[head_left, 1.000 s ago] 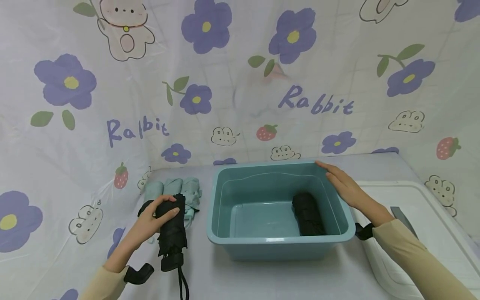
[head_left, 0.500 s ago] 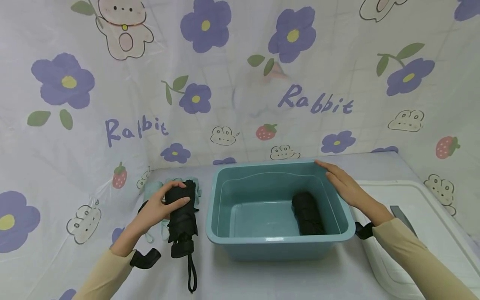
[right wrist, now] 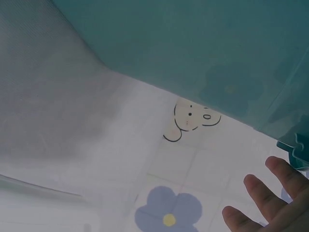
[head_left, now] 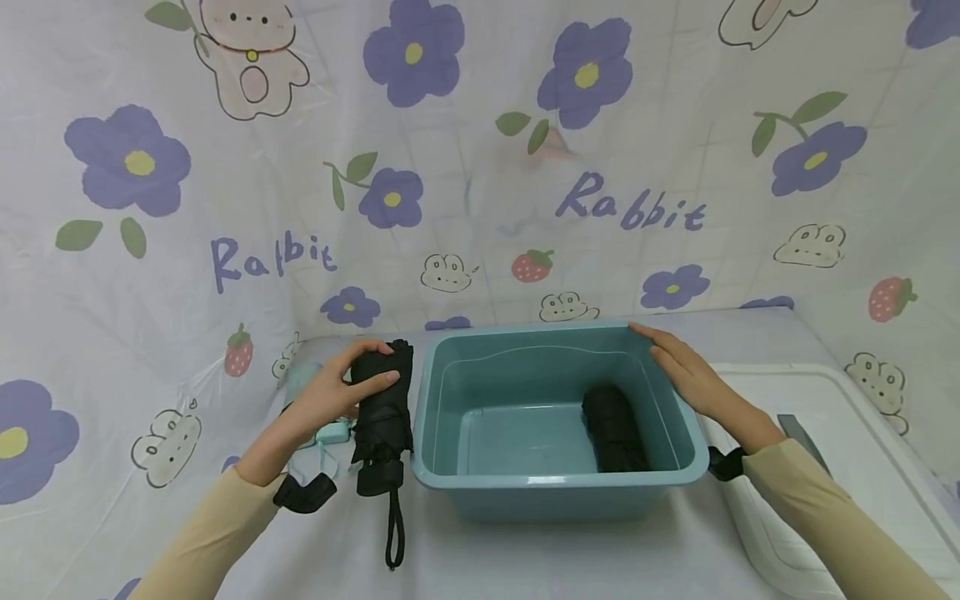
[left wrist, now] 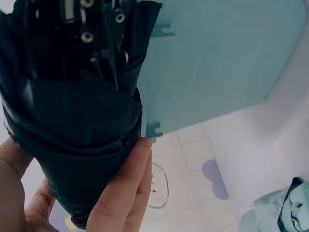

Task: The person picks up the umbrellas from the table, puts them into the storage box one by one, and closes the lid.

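Note:
My left hand (head_left: 333, 396) grips a folded black umbrella (head_left: 384, 417), its handle end and wrist strap hanging toward the front, just left of the blue-green bin (head_left: 555, 481). In the left wrist view, thumb and fingers wrap the umbrella (left wrist: 82, 125), with its metal ribs showing at the top. My right hand (head_left: 697, 379) rests on the bin's right rim with straight fingers; the right wrist view shows its spread fingers (right wrist: 260, 193) by the bin's outer wall (right wrist: 193, 48). Inside the bin, at the right, lies another black folded bundle (head_left: 615, 429).
Pale green rolled bundles (head_left: 303, 379) lie behind my left hand, partly hidden by it. A white lid (head_left: 840, 500) with a grey handle (head_left: 804, 442) lies flat right of the bin, under my right forearm. A patterned curtain (head_left: 487, 167) stands behind everything.
My left hand has carried the umbrella right and away from me, from over the green bundles to beside the bin's left rim. The right hand has stayed on the rim.

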{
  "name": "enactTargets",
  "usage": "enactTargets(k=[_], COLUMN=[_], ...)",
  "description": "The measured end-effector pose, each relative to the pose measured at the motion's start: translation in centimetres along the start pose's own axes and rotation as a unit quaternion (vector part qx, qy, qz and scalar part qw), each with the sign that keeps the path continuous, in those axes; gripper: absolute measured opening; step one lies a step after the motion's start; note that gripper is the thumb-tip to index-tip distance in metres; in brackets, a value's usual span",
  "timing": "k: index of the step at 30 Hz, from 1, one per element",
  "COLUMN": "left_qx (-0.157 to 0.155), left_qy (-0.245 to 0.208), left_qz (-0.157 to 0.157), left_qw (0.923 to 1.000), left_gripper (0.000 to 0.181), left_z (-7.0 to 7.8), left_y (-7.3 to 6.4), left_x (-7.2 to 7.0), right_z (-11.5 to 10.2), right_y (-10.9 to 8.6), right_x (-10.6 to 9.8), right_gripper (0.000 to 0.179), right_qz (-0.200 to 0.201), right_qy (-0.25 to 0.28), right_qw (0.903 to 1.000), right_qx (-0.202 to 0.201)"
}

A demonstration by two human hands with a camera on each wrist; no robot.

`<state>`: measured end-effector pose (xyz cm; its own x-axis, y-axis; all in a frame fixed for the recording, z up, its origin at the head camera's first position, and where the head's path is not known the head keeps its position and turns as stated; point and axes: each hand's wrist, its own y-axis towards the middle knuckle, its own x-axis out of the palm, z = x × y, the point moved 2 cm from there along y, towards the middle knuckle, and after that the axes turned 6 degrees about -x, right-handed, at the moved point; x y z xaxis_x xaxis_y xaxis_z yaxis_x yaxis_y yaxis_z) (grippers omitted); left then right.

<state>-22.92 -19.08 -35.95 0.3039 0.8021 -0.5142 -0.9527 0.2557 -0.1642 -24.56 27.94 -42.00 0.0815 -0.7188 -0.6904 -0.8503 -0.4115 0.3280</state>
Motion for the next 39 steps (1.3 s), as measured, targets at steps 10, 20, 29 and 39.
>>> enactTargets(k=[10, 20, 29, 39], left_qx=[0.011, 0.021, 0.021, 0.016], left_qy=[-0.015, -0.028, -0.034, -0.036], left_qz=[-0.034, -0.084, -0.115, -0.133], left_qw=[0.9993, 0.9958, 0.9925, 0.9903], left_gripper=[0.039, 0.042, 0.043, 0.042], left_z=[1.8, 3.6, 3.9, 4.7], left_y=[0.7, 2.3, 3.7, 5.6], left_x=[1.0, 2.3, 4.3, 6.5], right_z=[0.1, 0.0, 0.2, 0.2], right_y=[0.0, 0.2, -0.1, 0.0], right_x=[-0.1, -0.2, -0.1, -0.1], right_gripper=[0.044, 0.044, 0.045, 0.045], right_qz=[0.010, 0.008, 0.001, 0.001], right_qy=[0.000, -0.002, -0.009, -0.011], right_qw=[0.9999, 0.9999, 1.0000, 0.9999], right_qx=[-0.011, -0.013, -0.002, -0.009])
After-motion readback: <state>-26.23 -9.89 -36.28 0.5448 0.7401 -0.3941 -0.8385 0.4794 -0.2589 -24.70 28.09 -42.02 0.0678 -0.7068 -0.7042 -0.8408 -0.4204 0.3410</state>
